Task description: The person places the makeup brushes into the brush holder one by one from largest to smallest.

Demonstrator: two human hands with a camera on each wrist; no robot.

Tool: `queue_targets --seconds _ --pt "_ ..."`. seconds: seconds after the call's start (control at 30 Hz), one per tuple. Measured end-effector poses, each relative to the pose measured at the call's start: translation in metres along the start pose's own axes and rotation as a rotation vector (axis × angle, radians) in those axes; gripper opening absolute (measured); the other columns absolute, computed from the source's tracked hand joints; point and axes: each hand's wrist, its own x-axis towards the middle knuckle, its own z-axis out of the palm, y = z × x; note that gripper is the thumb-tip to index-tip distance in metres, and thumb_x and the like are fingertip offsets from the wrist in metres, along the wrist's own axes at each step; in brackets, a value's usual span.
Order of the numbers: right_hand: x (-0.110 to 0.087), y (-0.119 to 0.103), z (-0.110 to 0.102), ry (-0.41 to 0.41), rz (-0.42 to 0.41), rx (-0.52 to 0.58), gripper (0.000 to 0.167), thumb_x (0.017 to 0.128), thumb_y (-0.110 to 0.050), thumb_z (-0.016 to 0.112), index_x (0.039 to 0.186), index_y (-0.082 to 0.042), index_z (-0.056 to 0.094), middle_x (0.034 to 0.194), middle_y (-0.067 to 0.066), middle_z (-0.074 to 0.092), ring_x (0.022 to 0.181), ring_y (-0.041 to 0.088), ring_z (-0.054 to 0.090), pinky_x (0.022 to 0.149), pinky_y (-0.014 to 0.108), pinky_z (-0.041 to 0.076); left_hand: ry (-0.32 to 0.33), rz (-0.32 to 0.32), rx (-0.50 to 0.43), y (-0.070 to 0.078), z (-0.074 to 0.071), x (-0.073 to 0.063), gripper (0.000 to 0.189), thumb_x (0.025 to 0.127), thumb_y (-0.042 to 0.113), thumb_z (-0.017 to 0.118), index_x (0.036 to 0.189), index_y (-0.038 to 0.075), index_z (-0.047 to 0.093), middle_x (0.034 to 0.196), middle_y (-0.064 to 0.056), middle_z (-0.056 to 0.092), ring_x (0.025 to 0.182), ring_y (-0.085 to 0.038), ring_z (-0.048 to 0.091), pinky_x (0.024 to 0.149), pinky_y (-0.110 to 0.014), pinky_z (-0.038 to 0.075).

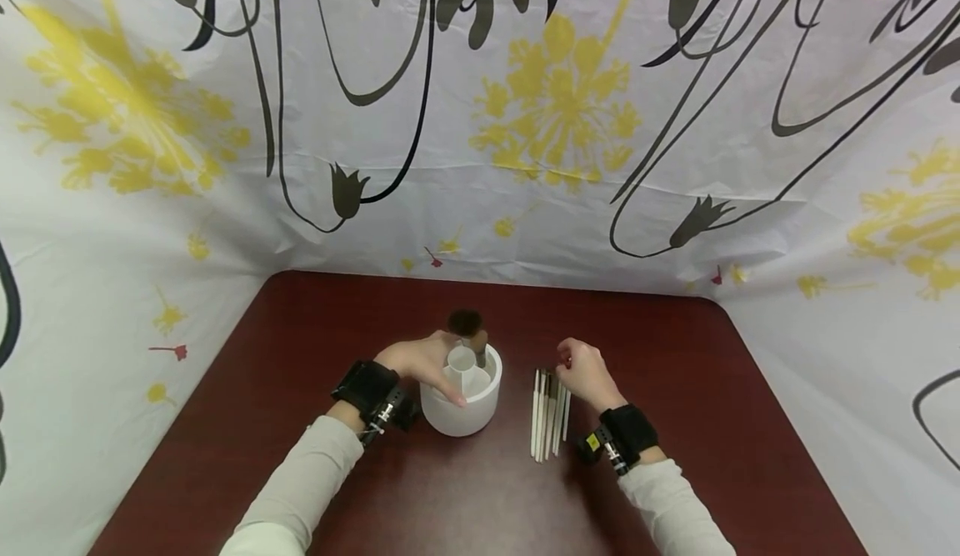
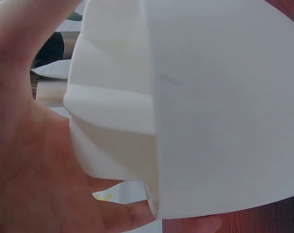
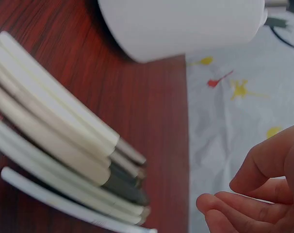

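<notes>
My left hand (image 1: 423, 362) grips a white round brush holder (image 1: 460, 423), thumb on the near side and fingers over its far rim. Dividers and a central tube (image 1: 461, 359) split its inside. Two makeup brushes stand in it: one has a wide dark head (image 1: 465, 323), the other a brown one (image 1: 477, 340). In the left wrist view, the palm lies close against the raised inner part (image 2: 113, 111). Right of the holder, several thin pale-handled brushes (image 1: 541, 423) lie side by side. My right hand (image 1: 590, 374) hovers at their far end, fingers loosely curled around nothing.
The dark red wooden table (image 1: 480, 506) has rounded far corners. A white cloth (image 1: 420, 139) with yellow, grey and black flower prints hangs behind it and along both sides. Each wrist wears a black strap (image 1: 630, 433) with a small camera.
</notes>
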Motion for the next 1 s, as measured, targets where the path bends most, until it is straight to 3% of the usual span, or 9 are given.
queue_targets --seconds 0.17,0.37,0.53,0.77,1.0 --pt "0.003 0.008 0.006 -0.025 0.043 -0.015 0.027 0.081 0.001 0.056 0.107 0.007 0.056 0.090 0.016 0.059 0.073 0.021 0.055 0.058 0.031 0.044 0.017 0.015 0.040 -0.003 -0.004 -0.001 0.088 0.058 0.030 0.084 0.129 0.004 0.039 0.125 -0.011 0.047 0.112 -0.020 0.046 0.094 -0.036 0.038" --pt "-0.002 0.009 0.014 -0.071 0.097 -0.061 0.030 0.076 -0.001 0.060 0.105 0.006 0.057 0.093 0.016 0.059 0.075 0.021 0.053 0.060 0.033 0.044 0.036 -0.090 0.121 -0.004 -0.004 -0.003 0.098 0.057 0.039 0.083 0.135 0.009 0.033 0.127 -0.017 0.040 0.115 -0.025 0.039 0.093 -0.040 0.037" --pt "-0.006 0.012 0.019 -0.096 0.111 -0.105 0.033 0.077 -0.005 0.064 0.107 0.006 0.056 0.091 0.015 0.057 0.064 0.017 0.049 0.055 0.029 0.040 0.049 -0.140 0.098 -0.004 -0.003 -0.007 0.106 0.055 0.039 0.084 0.140 0.013 0.026 0.130 -0.018 0.035 0.119 -0.027 0.036 0.093 -0.043 0.038" --pt "-0.011 0.015 0.029 -0.099 0.158 -0.099 0.036 0.077 -0.011 0.070 0.104 0.006 0.055 0.069 0.007 0.052 0.055 0.015 0.046 0.051 0.027 0.037 0.044 -0.178 0.056 -0.004 -0.003 -0.016 0.109 0.056 0.039 0.084 0.141 0.008 0.024 0.136 -0.017 0.030 0.122 -0.028 0.031 0.094 -0.046 0.036" --pt "-0.012 0.017 0.034 -0.116 0.187 -0.099 0.036 0.077 -0.011 0.069 0.105 0.006 0.054 0.082 0.013 0.058 0.054 0.015 0.044 0.050 0.028 0.035 0.063 -0.207 0.061 -0.005 -0.002 -0.020 0.108 0.054 0.040 0.084 0.138 0.006 0.026 0.127 -0.017 0.033 0.113 -0.028 0.039 0.088 -0.042 0.041"
